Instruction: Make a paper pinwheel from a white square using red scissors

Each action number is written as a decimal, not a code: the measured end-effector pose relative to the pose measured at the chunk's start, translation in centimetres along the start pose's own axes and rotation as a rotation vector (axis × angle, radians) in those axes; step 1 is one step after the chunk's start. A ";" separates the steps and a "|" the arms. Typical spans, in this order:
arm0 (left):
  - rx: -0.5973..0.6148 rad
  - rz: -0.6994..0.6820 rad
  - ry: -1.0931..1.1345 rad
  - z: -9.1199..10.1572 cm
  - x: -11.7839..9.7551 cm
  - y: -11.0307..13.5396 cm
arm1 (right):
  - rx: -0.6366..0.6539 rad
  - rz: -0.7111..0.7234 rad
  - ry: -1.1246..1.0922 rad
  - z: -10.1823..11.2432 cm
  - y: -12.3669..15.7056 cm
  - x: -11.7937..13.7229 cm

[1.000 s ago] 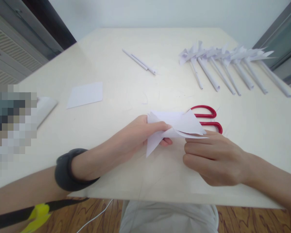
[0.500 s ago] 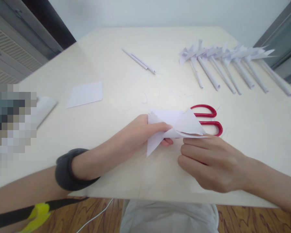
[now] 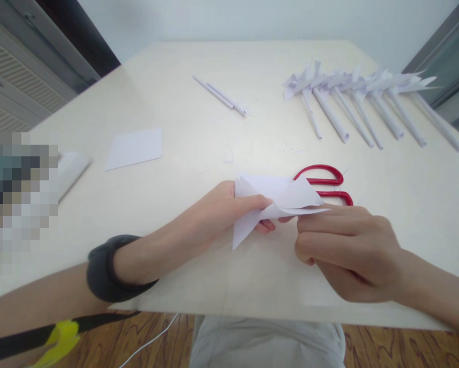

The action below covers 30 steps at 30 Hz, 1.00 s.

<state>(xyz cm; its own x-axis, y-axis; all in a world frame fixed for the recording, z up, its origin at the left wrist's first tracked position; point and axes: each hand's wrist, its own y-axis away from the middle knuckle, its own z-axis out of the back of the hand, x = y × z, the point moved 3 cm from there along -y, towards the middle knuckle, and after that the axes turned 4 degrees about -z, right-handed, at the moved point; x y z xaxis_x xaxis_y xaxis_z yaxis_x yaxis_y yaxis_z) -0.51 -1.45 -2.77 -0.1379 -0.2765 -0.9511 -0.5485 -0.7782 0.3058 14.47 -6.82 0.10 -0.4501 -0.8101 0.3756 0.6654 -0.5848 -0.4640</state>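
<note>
My left hand [image 3: 229, 204] pinches a folded white paper pinwheel [image 3: 286, 191], its thumb pressed on the middle and its fingertips showing below. The blades stand partly curled, with pointed corners to the right and lower left. At the right-hand blades is my right hand [image 3: 352, 250], closed, with its lower fingers curled in; the fingertips at the paper go out of sight beneath it. Red-handled scissors [image 3: 324, 181] lie just behind the pinwheel, their blades hidden by the paper.
Several finished paper pinwheels [image 3: 336, 82] on rolled sticks lie in a row at the back right. Rolled paper sticks [image 3: 221, 96] rest at the back centre. A flat paper sheet [image 3: 135, 148] is on the left, and small paper scraps [image 3: 288, 149] dot the table [image 3: 175, 204].
My right hand has shifted slightly right and turned, its curled fingers now farther from my left hand. The left hand keeps its pinch on the pinwheel, almost unmoved.
</note>
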 end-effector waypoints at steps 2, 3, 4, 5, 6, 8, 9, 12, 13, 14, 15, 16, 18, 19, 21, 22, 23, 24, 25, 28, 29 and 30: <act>0.003 -0.008 0.004 0.0 0.1 0.0 | -0.010 0.026 0.043 -0.2 0.0 0.1; 0.004 -0.011 0.003 0.0 0.2 0.0 | -0.014 0.036 0.066 -0.2 0.0 0.1; 0.006 -0.017 0.001 0.1 0.2 0.0 | -0.015 0.048 0.085 -0.3 0.0 0.1; 0.007 -0.026 0.001 0.1 0.2 0.1 | -0.014 0.057 0.103 -0.4 0.0 0.2; 0.011 -0.032 0.004 0.1 0.2 0.1 | -0.011 0.069 0.115 -0.4 -0.1 0.3; 0.025 -0.040 0.027 0.1 0.1 0.1 | -0.004 0.086 0.133 -0.5 -0.1 0.4; 0.033 -0.044 0.042 0.1 0.1 0.2 | 0.000 0.090 0.146 -0.5 -0.1 0.4; 0.048 -0.059 0.068 -0.1 0.0 0.2 | 0.023 0.091 0.225 -0.7 0.0 0.5; 0.047 -0.070 0.069 -0.2 0.0 0.2 | 0.033 0.094 0.251 -0.7 0.0 0.5; 0.045 -0.082 0.068 -0.2 0.0 0.2 | 0.043 0.102 0.265 -0.8 0.0 0.6; 0.041 -0.094 0.065 -0.3 0.0 0.2 | 0.054 0.109 0.268 -0.8 0.0 0.7; 0.037 -0.105 0.059 -0.4 -0.1 0.1 | 0.066 0.116 0.265 -0.9 0.0 0.7; 0.032 -0.117 0.043 -0.5 -0.1 0.1 | 0.080 0.121 0.260 -0.9 -0.1 0.9; 0.028 -0.113 0.033 -0.6 -0.1 0.1 | 0.082 0.118 0.264 -1.0 -0.1 1.0; 0.020 -0.099 0.012 -0.6 -0.2 0.1 | 0.079 0.099 0.284 -1.1 -0.1 1.1; 0.013 -0.091 0.004 -0.5 -0.1 0.1 | 0.077 0.087 0.290 -1.1 -0.1 1.2; 0.009 -0.081 -0.004 -0.5 -0.1 0.2 | 0.080 0.069 0.287 -1.1 -0.2 1.1; 0.007 -0.069 -0.013 -0.4 -0.1 0.2 | 0.088 0.045 0.271 -1.1 -0.2 1.1; 0.004 -0.055 -0.025 -0.3 -0.1 0.2 | 0.101 0.013 0.237 -1.1 -0.2 1.0; -0.001 -0.016 -0.043 -0.2 0.0 0.3 | 0.180 -0.097 0.019 -0.9 -0.2 0.5; -0.005 -0.011 -0.041 -0.2 0.0 0.3 | 0.200 -0.123 -0.055 -0.8 -0.2 0.3; -0.009 -0.007 -0.035 -0.1 -0.1 0.3 | 0.207 -0.137 -0.110 -0.7 -0.2 0.2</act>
<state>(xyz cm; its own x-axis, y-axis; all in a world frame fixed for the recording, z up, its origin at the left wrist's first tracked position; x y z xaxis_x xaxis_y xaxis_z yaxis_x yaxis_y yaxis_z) -0.52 -1.71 -2.61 -0.1634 -0.2515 -0.9540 -0.5423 -0.7849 0.2998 13.80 -6.86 -0.30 -0.4844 -0.7084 0.5134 0.7156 -0.6584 -0.2333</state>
